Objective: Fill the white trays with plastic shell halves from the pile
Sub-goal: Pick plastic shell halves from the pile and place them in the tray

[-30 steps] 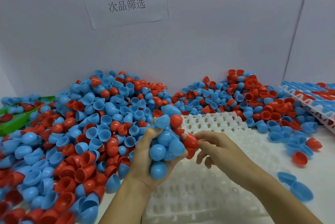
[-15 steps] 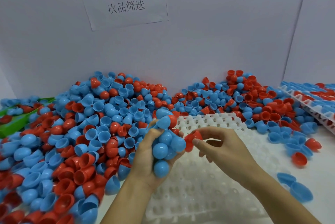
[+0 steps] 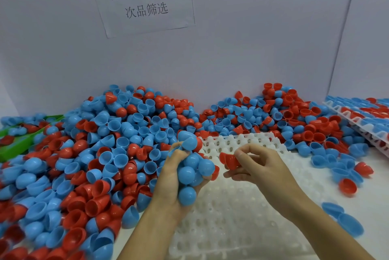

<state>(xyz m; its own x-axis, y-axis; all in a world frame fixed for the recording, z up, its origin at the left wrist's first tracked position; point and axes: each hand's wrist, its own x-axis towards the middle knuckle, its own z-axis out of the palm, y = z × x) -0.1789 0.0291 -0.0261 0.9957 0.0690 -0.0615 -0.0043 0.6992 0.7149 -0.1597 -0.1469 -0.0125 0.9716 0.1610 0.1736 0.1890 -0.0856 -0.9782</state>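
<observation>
One view, head camera. The left hand clutches a heaped handful of blue shell halves, fingers curled up around the bunch from below and from its nine o'clock side; several domes bulge past the fingertips at twelve and six o'clock. The right hand pinches a single red shell half between thumb and forefinger, the piece jutting toward nine o'clock from the fingertips, just beside the handful but apart from it; the other fingers are loosely curled beneath.

Both hands hover over the white tray, whose visible pockets lie unfilled. The pile banks against the tray from nine round to one o'clock; a filled tray sits at two o'clock.

Likely hazards, as judgement: the overfull left grip could shed its outermost domes, especially the lowest one, scattering them onto the tray; the red piece, held only at its rim, may twist and seat tilted.
</observation>
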